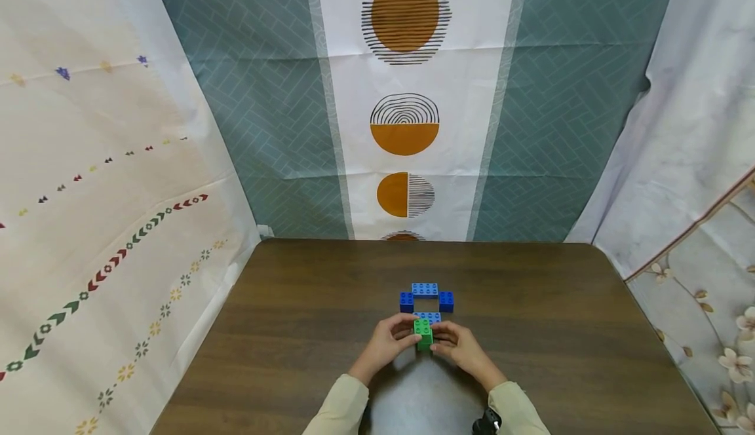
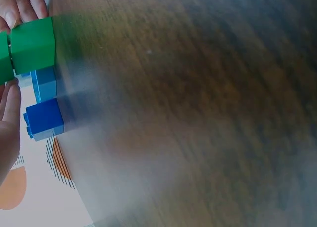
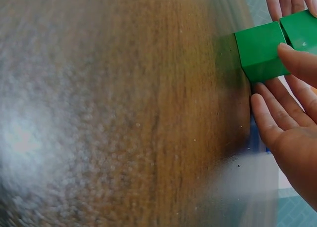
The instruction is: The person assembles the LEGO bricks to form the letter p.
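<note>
at the brown table [image 1: 283, 350], left hand [image 1: 385, 344] and right hand [image 1: 464, 350] pinch stacked green blocks [image 1: 422, 328], studded on top, between their fingers [image 3: 301, 64].

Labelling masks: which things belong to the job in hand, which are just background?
Job, apparently:
stacked green toy bricks
left hand
right hand
light-blue toy bricks
dark-blue toy bricks

Background:
brown table
printed cloth hangings
black wrist device

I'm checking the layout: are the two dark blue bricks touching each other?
Apart. The head view shows tabletop between the left dark blue brick and the right dark blue brick.
</note>
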Demonstrator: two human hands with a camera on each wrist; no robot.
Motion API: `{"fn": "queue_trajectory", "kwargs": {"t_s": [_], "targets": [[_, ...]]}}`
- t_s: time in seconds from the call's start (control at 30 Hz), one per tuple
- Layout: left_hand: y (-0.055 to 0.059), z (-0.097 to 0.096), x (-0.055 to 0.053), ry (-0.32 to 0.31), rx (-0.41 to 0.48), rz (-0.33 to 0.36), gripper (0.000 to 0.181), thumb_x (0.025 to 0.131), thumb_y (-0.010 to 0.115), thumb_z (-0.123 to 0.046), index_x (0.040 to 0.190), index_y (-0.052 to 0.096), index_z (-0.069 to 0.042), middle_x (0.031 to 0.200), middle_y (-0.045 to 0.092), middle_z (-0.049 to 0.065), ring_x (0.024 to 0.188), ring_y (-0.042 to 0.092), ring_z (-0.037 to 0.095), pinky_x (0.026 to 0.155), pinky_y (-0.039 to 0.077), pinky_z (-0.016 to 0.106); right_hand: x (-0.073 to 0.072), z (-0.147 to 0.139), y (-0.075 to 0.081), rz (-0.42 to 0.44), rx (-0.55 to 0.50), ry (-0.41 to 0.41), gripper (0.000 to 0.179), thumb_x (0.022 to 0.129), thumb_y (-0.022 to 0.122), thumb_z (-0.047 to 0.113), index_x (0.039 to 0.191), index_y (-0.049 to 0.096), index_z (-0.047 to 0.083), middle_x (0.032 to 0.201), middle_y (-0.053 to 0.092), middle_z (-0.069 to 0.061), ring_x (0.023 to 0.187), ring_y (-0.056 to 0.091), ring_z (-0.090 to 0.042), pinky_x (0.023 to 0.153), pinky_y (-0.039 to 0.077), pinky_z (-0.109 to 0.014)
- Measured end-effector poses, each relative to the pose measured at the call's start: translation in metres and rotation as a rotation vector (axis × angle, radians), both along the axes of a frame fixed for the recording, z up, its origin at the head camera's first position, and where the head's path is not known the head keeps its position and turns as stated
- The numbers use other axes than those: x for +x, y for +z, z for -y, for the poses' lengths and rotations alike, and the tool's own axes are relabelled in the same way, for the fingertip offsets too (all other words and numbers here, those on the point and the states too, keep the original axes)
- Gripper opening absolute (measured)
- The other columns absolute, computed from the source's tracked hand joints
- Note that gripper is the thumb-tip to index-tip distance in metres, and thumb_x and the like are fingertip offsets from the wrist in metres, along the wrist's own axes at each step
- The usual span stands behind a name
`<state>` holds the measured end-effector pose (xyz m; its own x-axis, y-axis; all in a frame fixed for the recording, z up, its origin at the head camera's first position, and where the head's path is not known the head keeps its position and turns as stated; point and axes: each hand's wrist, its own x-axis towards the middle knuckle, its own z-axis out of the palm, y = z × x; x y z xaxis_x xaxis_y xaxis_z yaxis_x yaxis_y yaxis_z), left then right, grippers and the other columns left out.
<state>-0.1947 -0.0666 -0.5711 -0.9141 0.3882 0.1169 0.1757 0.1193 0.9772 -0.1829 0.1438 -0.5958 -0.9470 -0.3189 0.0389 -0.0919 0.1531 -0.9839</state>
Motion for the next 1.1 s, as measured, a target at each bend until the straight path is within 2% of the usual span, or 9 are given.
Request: {"fn": "queue_trajectory", "kwargs": {"t_s": [0.17, 0.37, 0.43, 0.6, 0.67, 0.77, 0.97, 1.07, 1.1], "targets": [[-0.005, 0.000, -0.002, -0.009, -0.002, -0.001, 0.030, 0.088, 0.070, -0.002, 0.118, 0.064, -0.004, 0.113, 0.065, 0.010, 0.108, 0.062, 0.025, 0.092, 0.051, 0.030, 0.000, 0.000, 0.000, 0.012, 0.006, -0.007, 0.041, 0.089, 0.069, 0.002, 0.124, 0.053, -0.012, 0.118, 0.059, -0.025, 0.110, 0.058, -0.038, 0.089, 0.053, -0.035], [-0.002, -0.001, -0.003, -0.027, -0.036, -0.068, 0.030, 0.088, 0.069, 0.001, 0.117, 0.062, 0.001, 0.113, 0.064, 0.016, 0.106, 0.063, 0.029, 0.090, 0.052, 0.035, 0.000, -0.001, -0.001, 0.017, 0.003, -0.012, 0.041, 0.089, 0.069, 0.002, 0.124, 0.053, -0.012, 0.118, 0.059, -0.025, 0.109, 0.059, -0.038, 0.089, 0.053, -0.035], [0.002, -0.002, -0.001, -0.032, -0.052, -0.079, 0.030, 0.088, 0.068, 0.003, 0.117, 0.062, 0.003, 0.113, 0.063, 0.019, 0.105, 0.062, 0.033, 0.090, 0.053, 0.039, 0.000, -0.001, -0.002, 0.019, 0.005, -0.011, 0.041, 0.089, 0.068, 0.001, 0.124, 0.052, -0.013, 0.118, 0.059, -0.025, 0.109, 0.059, -0.039, 0.089, 0.053, -0.034], [0.024, -0.002, 0.006, -0.050, -0.043, -0.069, 0.028, 0.088, 0.066, 0.007, 0.116, 0.060, 0.009, 0.113, 0.061, 0.025, 0.106, 0.060, 0.041, 0.090, 0.051, 0.048, 0.001, 0.001, 0.006, 0.027, -0.014, -0.008, 0.038, 0.089, 0.066, -0.006, 0.123, 0.052, -0.014, 0.117, 0.058, -0.029, 0.110, 0.057, -0.044, 0.089, 0.053, -0.035], [0.031, -0.002, 0.009, -0.053, -0.040, -0.059, 0.027, 0.088, 0.066, 0.007, 0.115, 0.060, 0.009, 0.113, 0.061, 0.024, 0.107, 0.060, 0.042, 0.091, 0.051, 0.046, 0.004, 0.003, 0.015, 0.033, -0.018, -0.006, 0.037, 0.088, 0.064, -0.008, 0.122, 0.052, -0.016, 0.116, 0.058, -0.030, 0.110, 0.056, -0.046, 0.088, 0.053, -0.035], [0.034, -0.002, 0.010, -0.048, -0.049, -0.049, 0.027, 0.088, 0.066, 0.007, 0.114, 0.060, 0.009, 0.112, 0.061, 0.023, 0.107, 0.060, 0.040, 0.090, 0.052, 0.042, 0.007, 0.004, 0.023, 0.032, -0.015, -0.004, 0.036, 0.088, 0.063, -0.010, 0.121, 0.051, -0.017, 0.116, 0.058, -0.031, 0.109, 0.056, -0.047, 0.087, 0.054, -0.034], [0.027, -0.003, 0.007, -0.042, -0.075, -0.070, 0.027, 0.087, 0.067, 0.006, 0.114, 0.061, 0.005, 0.111, 0.063, 0.019, 0.106, 0.061, 0.037, 0.090, 0.052, 0.040, 0.001, 0.000, 0.002, 0.036, -0.014, -0.011, 0.041, 0.088, 0.069, 0.000, 0.123, 0.053, -0.013, 0.117, 0.060, -0.025, 0.109, 0.059, -0.040, 0.087, 0.053, -0.033], [0.032, -0.003, 0.008, -0.045, -0.100, -0.089, 0.027, 0.088, 0.067, 0.006, 0.113, 0.061, 0.005, 0.110, 0.063, 0.020, 0.105, 0.062, 0.037, 0.090, 0.053, 0.042, -0.001, 0.000, -0.001, 0.036, -0.008, -0.014, 0.042, 0.088, 0.070, 0.002, 0.123, 0.054, -0.012, 0.118, 0.060, -0.025, 0.110, 0.058, -0.039, 0.089, 0.053, -0.033], [0.038, -0.003, 0.011, -0.048, -0.104, -0.094, 0.026, 0.087, 0.067, 0.007, 0.113, 0.061, 0.007, 0.110, 0.062, 0.023, 0.105, 0.061, 0.040, 0.090, 0.052, 0.045, -0.001, 0.000, -0.001, 0.036, -0.011, -0.014, 0.041, 0.087, 0.070, 0.001, 0.123, 0.054, -0.012, 0.118, 0.060, -0.025, 0.110, 0.058, -0.040, 0.089, 0.053, -0.033]]}}
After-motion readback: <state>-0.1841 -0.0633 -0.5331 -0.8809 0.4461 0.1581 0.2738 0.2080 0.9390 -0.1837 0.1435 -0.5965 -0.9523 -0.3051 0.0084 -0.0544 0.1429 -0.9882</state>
